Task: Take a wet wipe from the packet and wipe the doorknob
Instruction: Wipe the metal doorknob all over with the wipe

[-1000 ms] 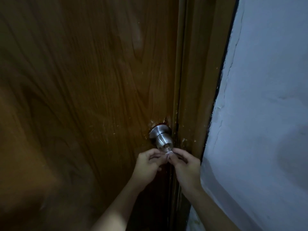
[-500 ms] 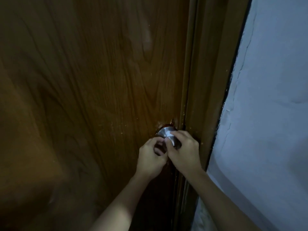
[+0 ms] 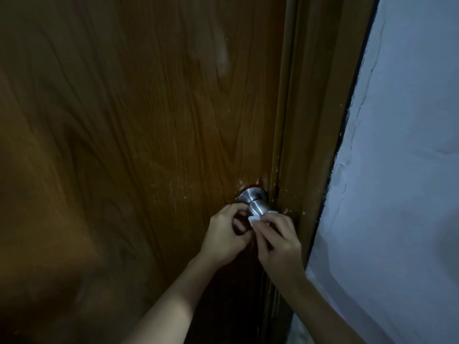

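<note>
From the head camera, the steel doorknob (image 3: 255, 203) stands out from the wooden door (image 3: 139, 145), close to the door frame (image 3: 310, 120). The right hand (image 3: 278, 240) pinches a small white wet wipe (image 3: 255, 219) against the knob's outer end; the left hand (image 3: 223, 235) is curled just beside it, and I cannot tell whether it grips anything. To wipe well, the wipe should probably be opened flatter and wrapped around the knob, then twisted toward the neck, with the left hand steadying the door.
</note>
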